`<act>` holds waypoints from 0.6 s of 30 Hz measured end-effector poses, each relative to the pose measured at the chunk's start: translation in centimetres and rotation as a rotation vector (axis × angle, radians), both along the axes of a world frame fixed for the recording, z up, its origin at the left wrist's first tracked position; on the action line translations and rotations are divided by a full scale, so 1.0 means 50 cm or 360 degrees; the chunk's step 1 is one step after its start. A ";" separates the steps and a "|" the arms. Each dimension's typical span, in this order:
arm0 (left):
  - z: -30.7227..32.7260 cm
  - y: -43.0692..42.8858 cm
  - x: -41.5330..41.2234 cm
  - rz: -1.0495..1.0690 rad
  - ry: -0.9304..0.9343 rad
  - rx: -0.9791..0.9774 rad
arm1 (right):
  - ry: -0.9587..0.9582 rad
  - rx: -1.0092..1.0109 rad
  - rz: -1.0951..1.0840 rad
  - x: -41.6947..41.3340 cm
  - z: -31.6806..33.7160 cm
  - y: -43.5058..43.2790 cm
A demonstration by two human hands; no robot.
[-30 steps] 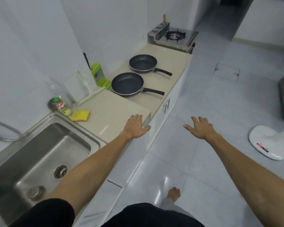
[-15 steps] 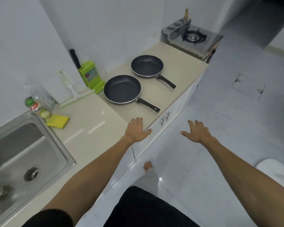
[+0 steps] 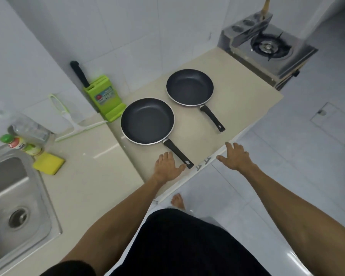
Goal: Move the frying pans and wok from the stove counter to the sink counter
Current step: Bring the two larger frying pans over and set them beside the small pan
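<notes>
Two dark non-stick frying pans lie on the lower beige stove counter (image 3: pixel 247 92). The nearer pan (image 3: pixel 146 120) has its black handle pointing toward me; the farther pan (image 3: pixel 189 87) sits beyond it to the right. My left hand (image 3: pixel 167 167) hovers open just left of the near pan's handle tip, fingers spread, holding nothing. My right hand (image 3: pixel 236 157) is open at the counter's front edge, below the far pan's handle. The raised sink counter (image 3: pixel 92 176) lies to the left. No wok is in view.
A steel sink (image 3: pixel 14 198) is at the far left, with a yellow sponge (image 3: pixel 48 163), a green-capped bottle (image 3: pixel 20 145) and a squeegee (image 3: pixel 72 124) beside it. A green knife block (image 3: pixel 106 98) stands against the wall. A gas burner (image 3: pixel 267 46) sits at the far end.
I have stepped closer to the pans. Both hands have reached forward: the left now beside the near pan's handle, the right at the counter edge.
</notes>
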State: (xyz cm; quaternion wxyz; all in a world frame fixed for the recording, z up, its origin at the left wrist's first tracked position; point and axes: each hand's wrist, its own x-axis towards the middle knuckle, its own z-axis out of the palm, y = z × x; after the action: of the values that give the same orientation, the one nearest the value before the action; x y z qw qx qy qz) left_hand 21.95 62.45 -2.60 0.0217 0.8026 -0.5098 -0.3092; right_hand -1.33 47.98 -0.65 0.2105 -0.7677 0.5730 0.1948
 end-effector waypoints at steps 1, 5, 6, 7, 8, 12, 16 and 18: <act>-0.004 -0.011 -0.002 0.0042 0.0019 0.0028 | -0.0010 0.0009 0.0015 0.008 -0.004 -0.018; -0.030 -0.061 -0.008 0.0252 0.0153 0.0149 | -0.0060 0.0051 0.0050 0.046 -0.030 -0.085; -0.038 -0.074 -0.010 0.0308 0.0200 0.0173 | -0.0065 0.0064 0.0071 0.054 -0.038 -0.099; -0.044 -0.086 -0.013 0.0370 0.0248 0.0193 | -0.0062 0.0076 0.0100 0.061 -0.046 -0.112; -0.049 -0.097 -0.015 0.0440 0.0299 0.0209 | -0.0060 0.0087 0.0127 0.067 -0.054 -0.126; -0.070 -0.133 -0.025 0.0768 0.0493 0.0225 | -0.0066 0.0084 0.0205 0.081 -0.077 -0.187; -0.086 -0.174 -0.034 0.1121 0.0628 0.0211 | -0.0103 0.0016 0.0236 0.092 -0.095 -0.270; -0.089 -0.191 -0.049 0.1315 0.0701 0.0200 | -0.0138 0.0022 0.0249 0.098 -0.102 -0.313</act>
State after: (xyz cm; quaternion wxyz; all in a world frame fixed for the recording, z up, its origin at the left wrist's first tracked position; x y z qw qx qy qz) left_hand 19.52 52.90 -7.06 0.2019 0.8532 -0.1113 -0.4679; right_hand 3.59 32.32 -5.75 0.2245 -0.8164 0.5003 0.1813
